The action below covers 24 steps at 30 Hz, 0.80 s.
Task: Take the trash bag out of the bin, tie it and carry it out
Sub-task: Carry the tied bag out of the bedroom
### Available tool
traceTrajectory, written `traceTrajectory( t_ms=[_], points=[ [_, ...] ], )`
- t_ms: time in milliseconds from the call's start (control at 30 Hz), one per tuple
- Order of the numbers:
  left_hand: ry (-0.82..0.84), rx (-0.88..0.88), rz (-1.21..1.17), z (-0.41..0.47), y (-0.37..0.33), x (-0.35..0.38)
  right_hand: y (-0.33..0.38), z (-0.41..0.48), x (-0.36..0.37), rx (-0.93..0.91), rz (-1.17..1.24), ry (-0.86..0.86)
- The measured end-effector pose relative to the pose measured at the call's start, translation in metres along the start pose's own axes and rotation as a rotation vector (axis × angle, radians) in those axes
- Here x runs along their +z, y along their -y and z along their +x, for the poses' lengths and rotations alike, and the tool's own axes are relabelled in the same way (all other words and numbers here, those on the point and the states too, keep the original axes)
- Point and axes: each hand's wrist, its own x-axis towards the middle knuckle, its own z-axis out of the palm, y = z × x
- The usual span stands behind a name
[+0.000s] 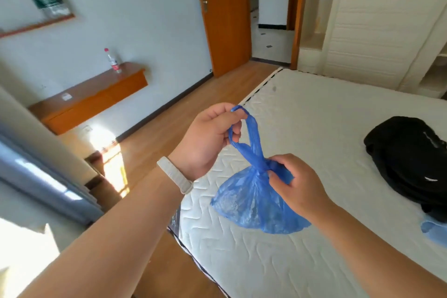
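Nearest the camera, two bare forearms reach forward over the corner of a bare mattress. The trash bag, thin blue plastic, hangs in the air between the hands just above the mattress, already out of its bin; no bin shows in this view. Judging by the gathered neck, the tying is under way or nearly done: the plastic is cinched into a twist, though whether a finished knot sits there is hard to tell, since fingers cover it.

The right hand has its grip pinched closed on the neck of the bag, thumb and fingers pressed on the bunched plastic. The left hand, a pale band at its wrist, has its grip curled shut around the loop of handle that rises from the neck, pulling it up and away.

Left to do, by my reading: snug the tie, then carry the bag out. Farther off, an open door leads to a tiled hallway, the likely way out.
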Motion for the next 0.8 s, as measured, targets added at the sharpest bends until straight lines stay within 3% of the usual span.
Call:
traceTrajectory(
  t_ms=[433, 800],
  points=[
    [-0.495, 0.122, 0.219, -0.071, -0.012, -0.152, 0.075, 0.062, 0.153, -0.16, 0.128, 0.171],
    [-0.583, 0.092, 0.222, -0.087, 0.008, -0.361, 0.137, 0.119, 0.315, -0.187, 0.043, 0.268]
  ],
)
